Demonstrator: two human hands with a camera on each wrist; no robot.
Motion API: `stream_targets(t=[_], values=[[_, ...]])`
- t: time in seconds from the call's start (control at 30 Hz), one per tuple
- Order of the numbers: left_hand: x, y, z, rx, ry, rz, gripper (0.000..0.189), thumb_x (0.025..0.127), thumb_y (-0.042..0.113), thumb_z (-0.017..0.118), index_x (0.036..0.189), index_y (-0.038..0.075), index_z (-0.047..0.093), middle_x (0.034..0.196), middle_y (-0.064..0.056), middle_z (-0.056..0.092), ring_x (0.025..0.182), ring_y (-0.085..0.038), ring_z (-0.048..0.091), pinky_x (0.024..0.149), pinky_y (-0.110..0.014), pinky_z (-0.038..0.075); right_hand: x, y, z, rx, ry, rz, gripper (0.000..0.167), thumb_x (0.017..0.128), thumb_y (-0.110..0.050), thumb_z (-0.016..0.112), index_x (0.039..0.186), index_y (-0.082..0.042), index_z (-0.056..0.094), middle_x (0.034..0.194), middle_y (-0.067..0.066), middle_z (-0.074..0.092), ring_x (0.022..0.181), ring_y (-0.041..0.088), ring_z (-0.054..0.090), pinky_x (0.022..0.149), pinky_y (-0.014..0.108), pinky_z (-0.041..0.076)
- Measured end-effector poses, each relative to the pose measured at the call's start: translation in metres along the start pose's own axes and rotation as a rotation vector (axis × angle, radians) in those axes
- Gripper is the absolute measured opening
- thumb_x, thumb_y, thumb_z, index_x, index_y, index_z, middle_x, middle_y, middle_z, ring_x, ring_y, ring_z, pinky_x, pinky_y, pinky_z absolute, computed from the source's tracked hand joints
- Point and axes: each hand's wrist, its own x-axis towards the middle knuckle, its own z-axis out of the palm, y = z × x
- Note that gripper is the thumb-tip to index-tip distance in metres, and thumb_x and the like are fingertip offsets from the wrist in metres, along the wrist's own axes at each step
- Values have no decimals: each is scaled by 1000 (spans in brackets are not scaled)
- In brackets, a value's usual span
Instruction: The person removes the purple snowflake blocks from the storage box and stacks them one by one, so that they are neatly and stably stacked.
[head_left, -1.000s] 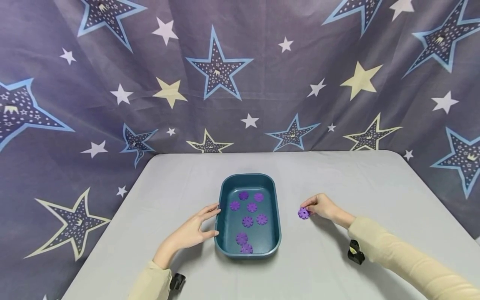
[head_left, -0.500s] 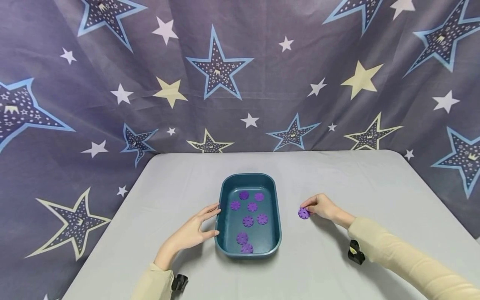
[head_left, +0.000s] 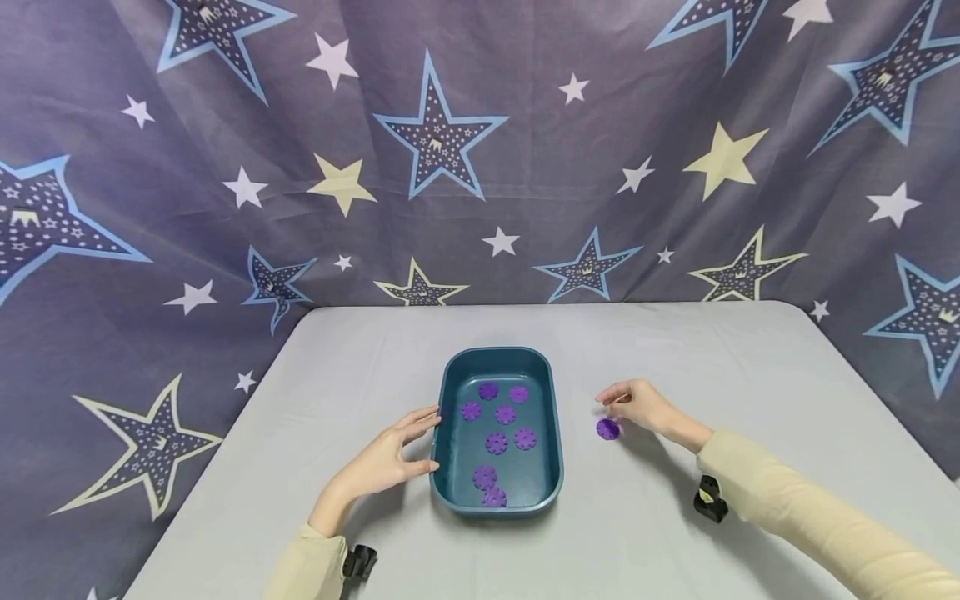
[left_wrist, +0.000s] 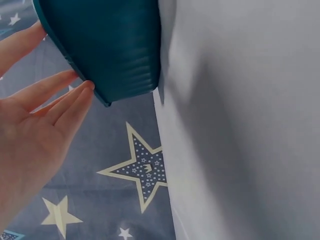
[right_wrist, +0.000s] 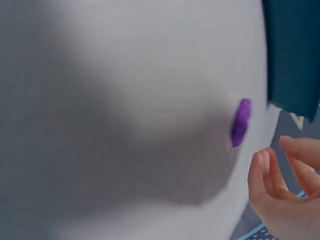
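Note:
A purple notched disc is just below the right hand, to the right of the teal tray. The right wrist view shows that disc apart from the fingers; its outline is blurred. Nothing is held between thumb and fingers of this hand. At the tray's left rim, the left hand touches with its fingertips and thumb, fingers fairly straight. In the left wrist view, fingertips rest against the tray's edge. Several similar purple discs lie inside the tray, two overlapping near its front end.
A light grey cloth covers the table. Behind and at the sides hangs a dark curtain printed with stars. A black wrist camera sits under the right sleeve, another camera by the left sleeve.
The right hand has let go of the purple disc and lifted slightly, its fingers opening. The disc sits a touch lower in view. The left hand stays at the tray.

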Motion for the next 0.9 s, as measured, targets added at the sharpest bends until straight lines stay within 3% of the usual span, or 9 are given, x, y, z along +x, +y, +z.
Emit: stream_targets(t=[0.23,0.6,0.9], values=[[7,3,-6,-77,-67,-90,66,75,18,70,129,-6,40,139,-20,28,115,-41,43,94,-50,35,5,-26,1,-82,-12,-77,21,79,5,54,97,10,62,91,24,63,79,27,61,69,24,50],[6,-2,-7,-158,-86,-90,70,73,20,72,130,-5,39,137,-22,30,114,-40,44,93,-47,37,10,-63,15,-140,-86,-214,19,80,0,57,98,4,64,95,16,64,82,24,61,73,30,51],[10,-5,-6,-352,-121,-123,72,75,14,71,131,-9,33,139,-24,23,118,-40,39,93,-41,39,15,-81,28,-150,-179,-276,18,81,-1,59,97,-1,65,95,13,63,82,20,60,73,25,50]])
